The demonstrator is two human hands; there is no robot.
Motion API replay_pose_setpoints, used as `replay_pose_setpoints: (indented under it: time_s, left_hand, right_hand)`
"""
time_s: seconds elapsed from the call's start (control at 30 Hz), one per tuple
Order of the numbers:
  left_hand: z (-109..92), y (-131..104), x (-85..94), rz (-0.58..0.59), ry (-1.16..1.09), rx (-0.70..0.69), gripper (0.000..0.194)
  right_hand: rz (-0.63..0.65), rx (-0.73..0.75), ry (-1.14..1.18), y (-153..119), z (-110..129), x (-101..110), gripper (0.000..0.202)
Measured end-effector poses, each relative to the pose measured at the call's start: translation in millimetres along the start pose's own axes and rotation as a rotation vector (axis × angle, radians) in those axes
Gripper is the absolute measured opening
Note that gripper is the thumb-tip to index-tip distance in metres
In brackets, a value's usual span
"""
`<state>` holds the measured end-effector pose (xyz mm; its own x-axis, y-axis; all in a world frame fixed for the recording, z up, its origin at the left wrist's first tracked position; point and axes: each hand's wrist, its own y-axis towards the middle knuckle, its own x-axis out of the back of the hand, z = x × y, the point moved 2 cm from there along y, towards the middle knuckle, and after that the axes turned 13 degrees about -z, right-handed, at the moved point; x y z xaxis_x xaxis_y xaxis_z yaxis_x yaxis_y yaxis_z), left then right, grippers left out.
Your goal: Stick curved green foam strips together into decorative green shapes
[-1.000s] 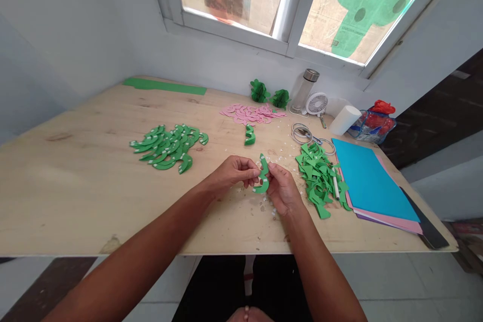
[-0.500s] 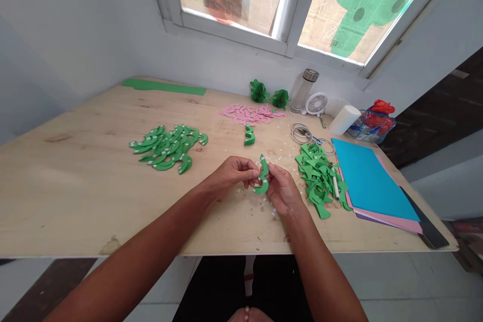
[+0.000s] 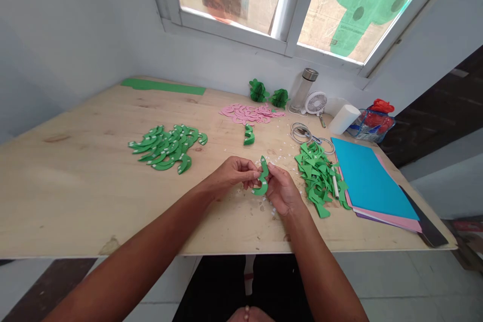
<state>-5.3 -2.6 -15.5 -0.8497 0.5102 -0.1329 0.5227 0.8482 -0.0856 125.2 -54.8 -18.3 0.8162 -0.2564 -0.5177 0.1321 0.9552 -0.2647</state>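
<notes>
Between my two hands is a wavy green paper cutout (image 3: 262,181) with small white tape pieces on it. My left hand (image 3: 241,172) pinches its left edge with thumb and fingertips. On the other side my right hand (image 3: 282,188) grips its right edge, the fingers partly behind the paper. Just beyond them a similar green cutout stack (image 3: 249,135) lies on the table. A larger pile of green curved cutouts (image 3: 169,146), also dotted with white tape, sits to the left. Tiny white scraps (image 3: 272,210) are scattered around my hands.
Green offcuts (image 3: 317,176) with a white marker (image 3: 335,184) lie right, beside blue sheets (image 3: 372,178). Tape rolls (image 3: 301,133), pink cutouts (image 3: 247,113), a glass bottle (image 3: 302,91), a small fan (image 3: 316,103) and a paper roll (image 3: 344,119) stand farther back. A green strip (image 3: 162,85) lies far left.
The green cutout has tilted very slightly between my fingers. Both hands keep nearly the same place and grip.
</notes>
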Motion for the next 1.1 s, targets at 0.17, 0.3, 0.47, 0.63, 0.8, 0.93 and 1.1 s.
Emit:
replay_pose_setpoints:
  time_s: [0.17,0.3,0.47,0.63,0.8,0.93,1.1]
  left_hand:
    - [0.1,-0.3,0.0,0.000,0.003,0.009,0.029]
    - [0.6,-0.1,0.3,0.004,-0.011,0.008,0.027]
    - [0.5,-0.1,0.2,0.000,-0.022,0.011,0.026]
    - [0.2,-0.4,0.0,0.006,-0.029,0.004,0.025]
    - [0.0,-0.7,-0.5,-0.004,-0.033,-0.001,0.025]
    - [-0.6,-0.5,-0.9,-0.037,-0.031,-0.002,0.024]
    - [-1.4,0.4,-0.7,-0.075,-0.032,-0.013,0.023]
  right_hand:
    - [0.000,-0.005,-0.018,0.2,0.2,0.0,0.024]
    - [-0.009,-0.012,-0.005,0.3,-0.2,0.6,0.023]
    - [-0.012,-0.026,0.018,0.9,-1.0,1.1,0.023]
    - [-0.023,-0.038,0.019,2.1,-1.8,2.2,0.023]
    - [-0.038,-0.024,0.038,2.4,-2.3,2.6,0.021]
    - [-0.055,0.017,0.030,4.0,-3.3,3.2,0.024]
    - [-0.105,0.101,-0.001,5.1,-4.2,3.7,0.025]
